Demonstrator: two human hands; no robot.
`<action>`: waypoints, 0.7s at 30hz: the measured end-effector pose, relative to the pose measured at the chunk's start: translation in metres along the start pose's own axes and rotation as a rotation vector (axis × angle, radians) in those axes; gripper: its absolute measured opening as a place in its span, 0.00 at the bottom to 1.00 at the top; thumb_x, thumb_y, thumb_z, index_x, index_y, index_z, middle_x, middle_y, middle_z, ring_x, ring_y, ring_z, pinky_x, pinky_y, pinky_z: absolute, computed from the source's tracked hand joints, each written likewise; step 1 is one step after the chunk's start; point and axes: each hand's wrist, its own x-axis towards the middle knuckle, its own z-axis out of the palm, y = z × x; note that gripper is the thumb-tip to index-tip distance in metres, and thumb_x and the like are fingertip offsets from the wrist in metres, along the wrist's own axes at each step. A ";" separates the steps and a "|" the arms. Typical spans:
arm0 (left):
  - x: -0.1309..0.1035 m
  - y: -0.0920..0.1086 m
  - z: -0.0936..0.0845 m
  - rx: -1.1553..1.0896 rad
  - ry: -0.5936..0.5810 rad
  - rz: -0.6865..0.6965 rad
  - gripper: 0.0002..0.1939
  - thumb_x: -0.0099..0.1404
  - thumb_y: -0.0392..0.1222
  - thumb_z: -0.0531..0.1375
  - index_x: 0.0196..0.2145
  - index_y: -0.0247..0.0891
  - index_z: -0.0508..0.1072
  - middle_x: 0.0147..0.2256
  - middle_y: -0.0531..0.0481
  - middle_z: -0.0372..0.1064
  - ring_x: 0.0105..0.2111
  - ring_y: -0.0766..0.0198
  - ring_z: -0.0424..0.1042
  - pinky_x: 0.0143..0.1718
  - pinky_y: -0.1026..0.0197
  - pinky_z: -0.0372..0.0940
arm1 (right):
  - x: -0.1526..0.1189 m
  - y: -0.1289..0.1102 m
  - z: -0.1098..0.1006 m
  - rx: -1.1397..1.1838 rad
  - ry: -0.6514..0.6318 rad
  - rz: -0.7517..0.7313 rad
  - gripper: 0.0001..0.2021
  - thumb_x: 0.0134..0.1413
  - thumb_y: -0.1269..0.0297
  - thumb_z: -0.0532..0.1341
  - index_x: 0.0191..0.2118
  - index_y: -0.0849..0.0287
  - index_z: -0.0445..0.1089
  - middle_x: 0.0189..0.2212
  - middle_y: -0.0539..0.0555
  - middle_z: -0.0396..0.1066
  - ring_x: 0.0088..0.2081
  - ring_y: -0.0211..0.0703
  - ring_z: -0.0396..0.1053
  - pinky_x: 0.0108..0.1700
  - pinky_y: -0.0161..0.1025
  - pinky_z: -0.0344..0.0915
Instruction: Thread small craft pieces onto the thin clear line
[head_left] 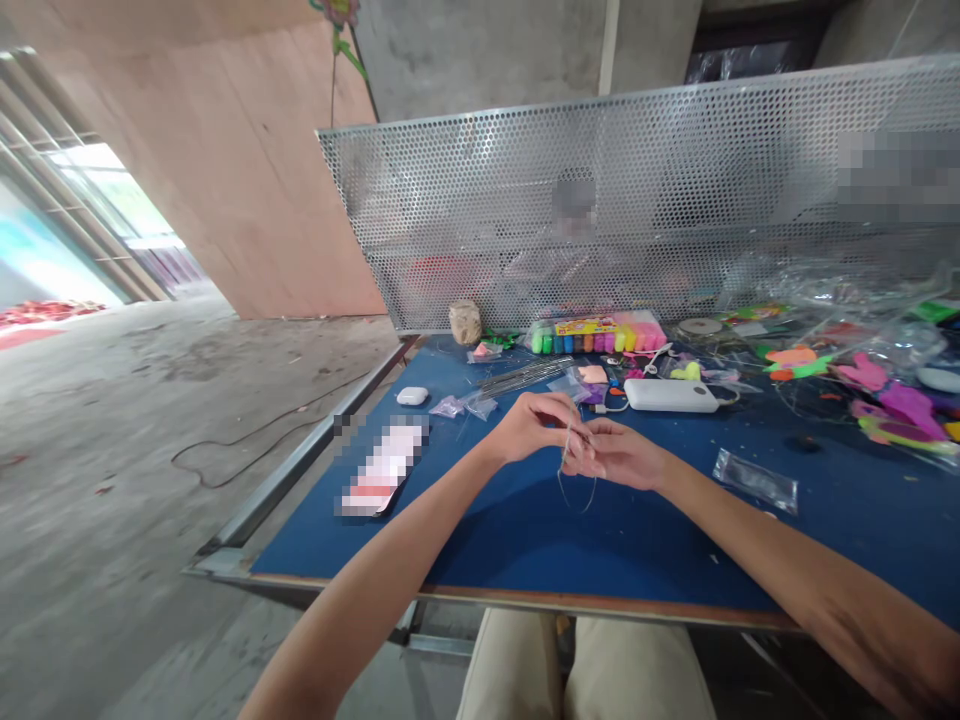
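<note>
My left hand point(529, 424) and my right hand point(624, 456) meet above the blue table point(517, 555), fingertips touching. Both are closed in a pinch on a thin, pale wire or cord point(591, 497), which runs up past the fingers and hangs below them in a loose loop. Its exact material is too fine to make out, and the fingers hide part of it. Beyond the hands lie a white power bank point(670, 396) with a cable and a bundle of thin metal wires point(525, 377). A small clear plastic packet point(756, 481) rests to the right.
A phone point(386, 465) and a white earbud case point(412, 396) lie left. Behind them stand a stone-like lump point(466, 323) and a pack of coloured clay point(598, 335). Colourful foam-like pieces point(904, 405) are piled right. A perforated metal panel point(480, 200) borders the back; a person shows dimly behind it.
</note>
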 end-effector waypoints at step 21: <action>0.002 0.018 0.004 0.446 0.122 0.247 0.09 0.68 0.45 0.60 0.35 0.36 0.71 0.35 0.46 0.67 0.37 0.63 0.66 0.42 0.58 0.64 | 0.009 -0.014 0.011 -0.578 0.401 -0.280 0.12 0.60 0.55 0.63 0.30 0.57 0.73 0.25 0.50 0.69 0.28 0.38 0.61 0.32 0.38 0.57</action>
